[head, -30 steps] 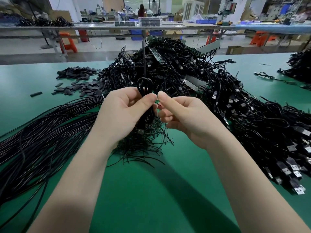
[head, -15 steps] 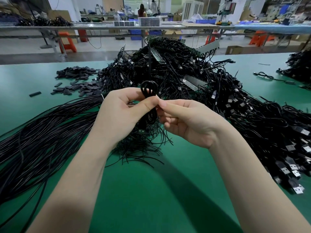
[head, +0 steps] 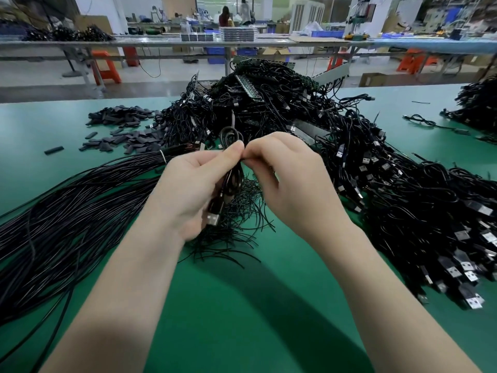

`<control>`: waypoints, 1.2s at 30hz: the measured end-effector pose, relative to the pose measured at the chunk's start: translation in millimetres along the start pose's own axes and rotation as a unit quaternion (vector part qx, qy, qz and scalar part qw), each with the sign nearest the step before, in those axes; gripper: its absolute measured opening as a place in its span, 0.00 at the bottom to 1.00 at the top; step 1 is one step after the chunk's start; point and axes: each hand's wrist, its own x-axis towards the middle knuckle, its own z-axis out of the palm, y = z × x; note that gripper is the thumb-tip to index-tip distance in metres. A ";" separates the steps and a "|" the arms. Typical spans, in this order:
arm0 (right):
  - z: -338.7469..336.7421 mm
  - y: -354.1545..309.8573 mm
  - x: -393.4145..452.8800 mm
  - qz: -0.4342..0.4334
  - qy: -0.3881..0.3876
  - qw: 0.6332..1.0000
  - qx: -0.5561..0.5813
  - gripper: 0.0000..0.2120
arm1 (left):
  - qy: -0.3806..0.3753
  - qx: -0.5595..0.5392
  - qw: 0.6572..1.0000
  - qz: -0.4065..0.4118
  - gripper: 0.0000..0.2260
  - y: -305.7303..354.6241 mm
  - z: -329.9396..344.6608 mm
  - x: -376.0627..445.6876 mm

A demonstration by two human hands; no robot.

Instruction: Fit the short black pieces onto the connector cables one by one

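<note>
Operator body, head view: two forearms and two hands are visible. Both forearms are bare from the lower frame edge to the wrist; no sleeve or cuff shows anywhere along them. The left hand [head: 193, 189] is bare: no glove, ring, watch or wrist strap on the surfaces shown. The right hand [head: 293, 184] is likewise bare, with no glove, ring or band. Fingernails, where visible, are short and unpainted. The rest of the body is out of frame.
</note>
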 end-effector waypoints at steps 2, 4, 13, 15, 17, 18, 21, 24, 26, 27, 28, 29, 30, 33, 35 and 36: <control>2.9 1.9 -1.7 -0.093 0.027 0.993 -0.071 0.04 | -0.041 -0.085 0.991 -0.094 0.10 4.2 -1.3 -0.8; 3.5 4.1 -0.3 -0.072 0.035 0.996 -0.034 0.04 | -0.047 -0.097 0.991 -0.080 0.09 3.6 -1.6 -0.3; -6.1 5.1 1.2 0.463 -0.098 0.760 0.445 0.04 | 0.030 0.113 0.971 0.208 0.04 -8.6 -1.0 2.9; -7.2 5.1 1.7 0.485 -0.115 0.703 0.508 0.06 | 0.024 0.133 0.965 0.223 0.04 -8.5 -1.1 2.8; -7.0 4.1 2.7 0.491 -0.116 0.669 0.546 0.08 | 0.023 0.141 0.962 0.231 0.04 -7.9 -2.5 3.4; -6.8 4.1 2.8 0.492 -0.114 0.663 0.553 0.08 | 0.019 0.139 0.962 0.232 0.04 -7.8 -3.2 3.7; -6.0 3.5 3.2 0.487 -0.112 0.664 0.557 0.10 | 0.002 0.129 0.963 0.236 0.05 -7.9 -4.9 4.4; -5.0 3.0 2.1 0.461 -0.101 0.706 0.527 0.05 | 0.000 0.131 0.963 0.237 0.06 -7.5 -5.7 5.0; -3.3 0.9 1.4 0.415 -0.078 0.772 0.476 0.03 | -0.001 0.138 0.960 0.242 0.06 -7.4 -5.6 5.0; -2.0 -0.2 0.9 0.375 -0.060 0.818 0.433 0.04 | 0.000 0.133 0.961 0.240 0.06 -7.1 -5.1 4.4; -0.6 -0.5 -0.1 0.317 -0.037 0.876 0.362 0.04 | 0.002 0.125 0.964 0.235 0.05 -7.2 -4.2 4.3; 0.8 -0.1 -0.8 0.239 -0.011 0.934 0.265 0.04 | 0.004 0.116 0.969 0.217 0.02 -6.1 -3.3 3.0; 2.8 0.3 -1.6 0.147 0.010 0.976 0.163 0.03 | 0.003 0.105 0.977 0.185 0.03 -5.8 -2.5 2.2; 6.0 4.3 -2.5 -0.078 0.046 0.995 -0.042 0.03 | -0.028 -0.013 0.999 -0.029 0.10 -3.1 0.3 0.2; 7.3 7.8 -3.1 -0.096 0.052 0.993 -0.052 0.03 | -0.036 -0.067 0.994 -0.082 0.10 -0.3 -0.5 0.3; 6.8 8.5 -3.0 -0.055 0.047 0.997 -0.019 0.03 | -0.032 -0.050 0.997 -0.055 0.09 -1.4 -1.5 1.3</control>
